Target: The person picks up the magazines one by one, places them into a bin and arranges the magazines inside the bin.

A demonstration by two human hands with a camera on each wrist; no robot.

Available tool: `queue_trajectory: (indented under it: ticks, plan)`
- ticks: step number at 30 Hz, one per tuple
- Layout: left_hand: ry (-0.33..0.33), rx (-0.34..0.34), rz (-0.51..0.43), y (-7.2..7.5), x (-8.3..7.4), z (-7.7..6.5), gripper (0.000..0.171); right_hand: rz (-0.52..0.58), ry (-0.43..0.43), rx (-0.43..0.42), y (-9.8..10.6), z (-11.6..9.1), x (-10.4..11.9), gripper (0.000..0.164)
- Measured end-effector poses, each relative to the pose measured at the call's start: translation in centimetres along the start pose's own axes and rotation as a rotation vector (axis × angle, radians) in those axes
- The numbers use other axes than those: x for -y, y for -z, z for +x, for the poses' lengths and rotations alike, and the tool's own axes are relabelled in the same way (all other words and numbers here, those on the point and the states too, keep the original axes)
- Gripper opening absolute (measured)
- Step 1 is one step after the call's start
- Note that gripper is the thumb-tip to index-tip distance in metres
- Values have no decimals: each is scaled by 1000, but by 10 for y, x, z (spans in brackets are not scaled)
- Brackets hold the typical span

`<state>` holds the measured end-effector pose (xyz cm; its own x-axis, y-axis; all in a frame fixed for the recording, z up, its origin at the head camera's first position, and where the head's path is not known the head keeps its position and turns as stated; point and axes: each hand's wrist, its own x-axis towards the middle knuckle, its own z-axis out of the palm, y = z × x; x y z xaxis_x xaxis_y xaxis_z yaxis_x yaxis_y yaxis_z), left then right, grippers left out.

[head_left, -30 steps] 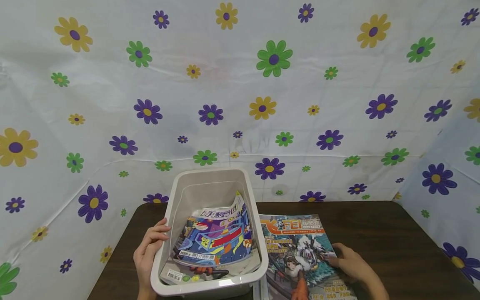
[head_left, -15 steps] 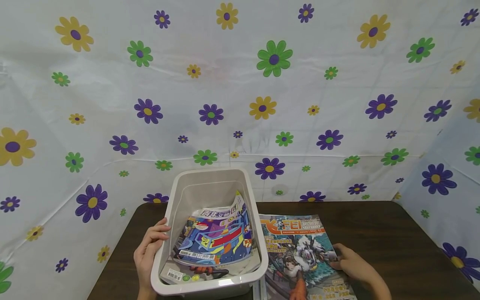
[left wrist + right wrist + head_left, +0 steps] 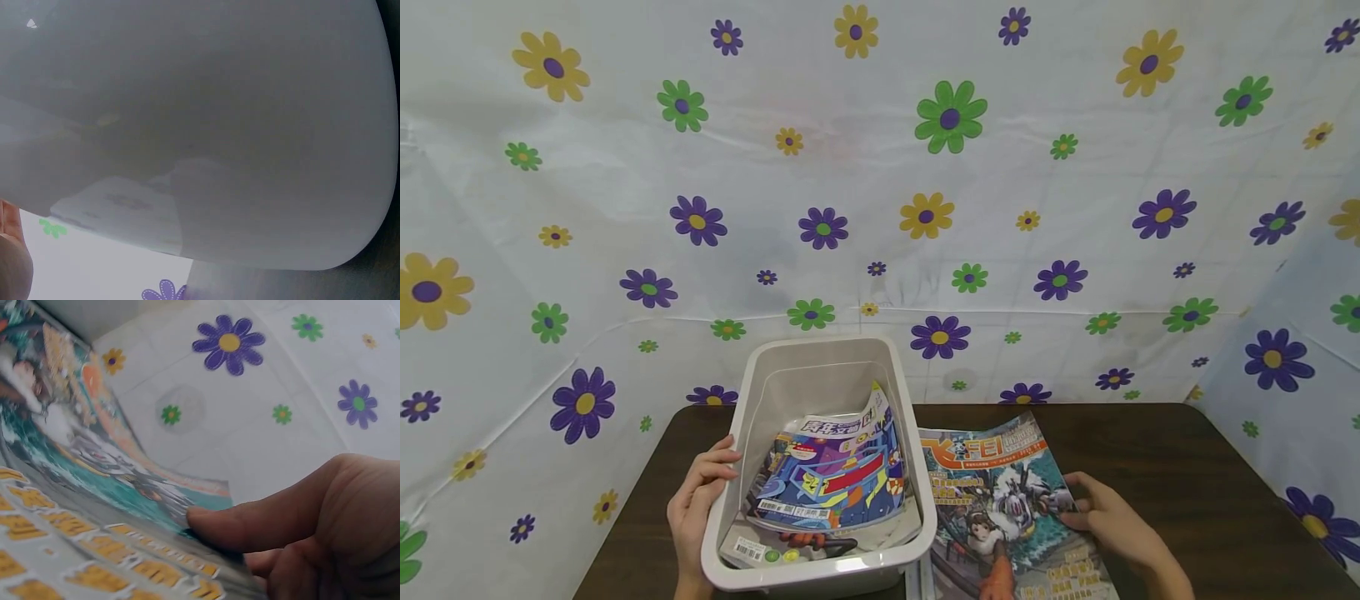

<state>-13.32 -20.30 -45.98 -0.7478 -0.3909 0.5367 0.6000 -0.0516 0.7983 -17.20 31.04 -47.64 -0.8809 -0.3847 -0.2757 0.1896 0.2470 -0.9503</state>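
A light grey plastic bin [image 3: 820,358] stands tilted toward me in the head view, with several magazines [image 3: 835,483] inside. My left hand [image 3: 696,500] holds its left rim; the left wrist view is mostly filled by the bin's outer wall [image 3: 237,150]. Right of the bin lies a magazine [image 3: 1000,517] with an orange title and a teal picture cover, on top of a stack. My right hand [image 3: 1112,521] pinches its right edge, the thumb [image 3: 231,528] on the cover in the right wrist view. That edge is lifted and the cover bends.
A dark wooden table [image 3: 1157,450] carries the bin and the magazines. Behind it hangs a white cloth [image 3: 865,175] printed with yellow, green and purple flowers, which also covers the sides.
The top magazine's right edge has risen and its upper right corner has turned up. My right hand has shifted slightly up with it. The left hand and the bin have stayed still.
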Motion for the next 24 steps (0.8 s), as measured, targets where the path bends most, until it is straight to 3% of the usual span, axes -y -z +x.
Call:
queue_trajectory:
  ticks: [5, 10, 14, 19, 24]
  plan:
    - [-49, 41, -22, 3, 3, 1, 30, 41, 28, -36, 0, -4, 7, 65]
    - [-69, 56, -50, 3, 5, 1, 31, 40, 40, -126, -4, -8, 18, 67]
    - [-63, 51, -53, 2, 5, 1, 32, 27, 10, -266, -9, -11, 26, 68]
    - [-115, 85, -91, 4, 10, 3, 31, 44, -44, -477, -15, -12, 34, 67]
    - [-64, 46, -49, 2, 5, 1, 30, 117, -49, -556, -13, -13, 37, 69]
